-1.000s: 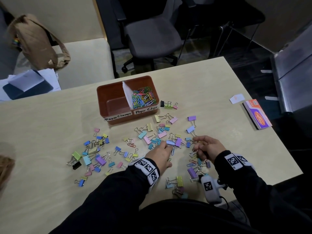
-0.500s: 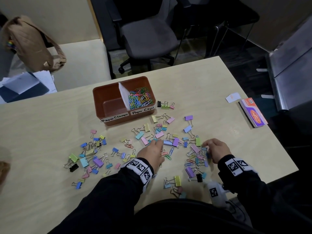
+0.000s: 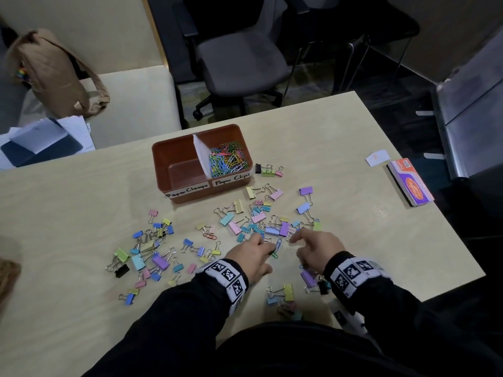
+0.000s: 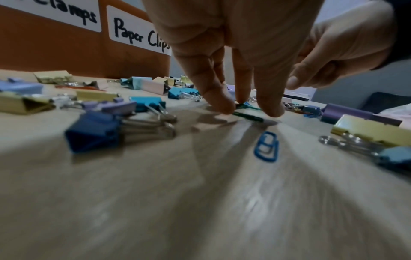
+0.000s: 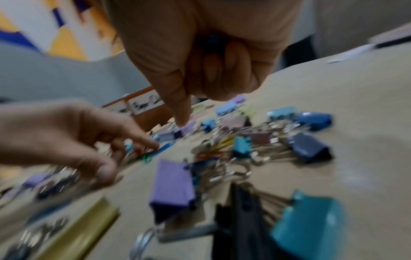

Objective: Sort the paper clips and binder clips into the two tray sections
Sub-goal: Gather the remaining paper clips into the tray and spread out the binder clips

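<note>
The orange tray (image 3: pixel 160 170) has an empty left section and a right section full of coloured paper clips (image 3: pixel 227 161). Pastel binder clips (image 3: pixel 255 216) lie scattered in front of it. My left hand (image 3: pixel 265 247) (image 4: pixel 246 109) touches a green paper clip (image 4: pixel 246 115) on the table with its fingertips, thumb held apart. A blue paper clip (image 4: pixel 266 147) (image 3: pixel 277 244) lies loose beside them. My right hand (image 3: pixel 296 240) (image 5: pixel 200 98) has its fingers curled round a small blue clip (image 5: pixel 212 44), and its index finger (image 5: pixel 183 114) points down at a lilac binder clip (image 5: pixel 189 127).
More binder clips lie in a group at the left (image 3: pixel 147 251) and near the front edge (image 3: pixel 285 292). A red paper clip (image 3: pixel 209 235) lies between the groups. An orange-and-white box (image 3: pixel 411 183) and a paper slip (image 3: pixel 377 157) sit at the right. Chairs stand beyond the table.
My right hand has moved left from the right-hand cluster toward the middle pile, close to the left hand. The left hand has stayed in about the same place.
</note>
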Action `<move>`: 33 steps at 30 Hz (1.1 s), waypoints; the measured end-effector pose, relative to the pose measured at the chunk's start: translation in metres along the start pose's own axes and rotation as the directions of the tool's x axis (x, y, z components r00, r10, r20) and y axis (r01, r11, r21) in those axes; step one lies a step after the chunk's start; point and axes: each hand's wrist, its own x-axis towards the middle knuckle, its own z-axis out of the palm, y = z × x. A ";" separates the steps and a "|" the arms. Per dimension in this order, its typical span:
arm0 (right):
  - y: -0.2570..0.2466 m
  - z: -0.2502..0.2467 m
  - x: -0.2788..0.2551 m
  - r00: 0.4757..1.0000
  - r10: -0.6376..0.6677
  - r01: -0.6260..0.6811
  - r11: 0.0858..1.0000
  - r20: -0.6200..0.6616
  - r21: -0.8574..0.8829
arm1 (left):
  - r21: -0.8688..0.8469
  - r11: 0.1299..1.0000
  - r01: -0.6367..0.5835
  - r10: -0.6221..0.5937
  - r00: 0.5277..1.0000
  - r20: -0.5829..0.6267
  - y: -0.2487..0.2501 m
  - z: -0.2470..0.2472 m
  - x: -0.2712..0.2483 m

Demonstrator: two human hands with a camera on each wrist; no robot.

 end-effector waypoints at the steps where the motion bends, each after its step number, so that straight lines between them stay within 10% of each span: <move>1: -0.005 0.002 0.001 0.997 -0.055 0.061 0.991 0.049 -0.122 | 0.015 1.000 -0.008 0.008 1.000 0.000 0.000 0.000 0.000; 5: -0.021 0.006 0.010 0.968 -0.212 0.250 0.886 0.136 -0.392 | 0.048 0.999 -0.008 0.009 1.000 -0.020 -0.006 -0.001 -0.004; 15: -0.038 0.011 0.016 0.975 -0.087 0.190 0.803 0.204 -0.564 | 0.149 0.972 -0.183 0.176 0.983 0.060 -0.026 -0.014 -0.012; 27: -0.052 0.017 0.009 0.956 -0.035 0.230 0.705 0.292 -0.671 | 0.302 0.949 -0.093 0.082 0.995 0.048 -0.011 -0.004 -0.001; 33: -0.056 0.017 0.006 0.959 -0.079 0.255 0.653 0.271 -0.713 | 0.119 0.993 0.021 -0.018 1.000 -0.023 -0.017 -0.009 -0.002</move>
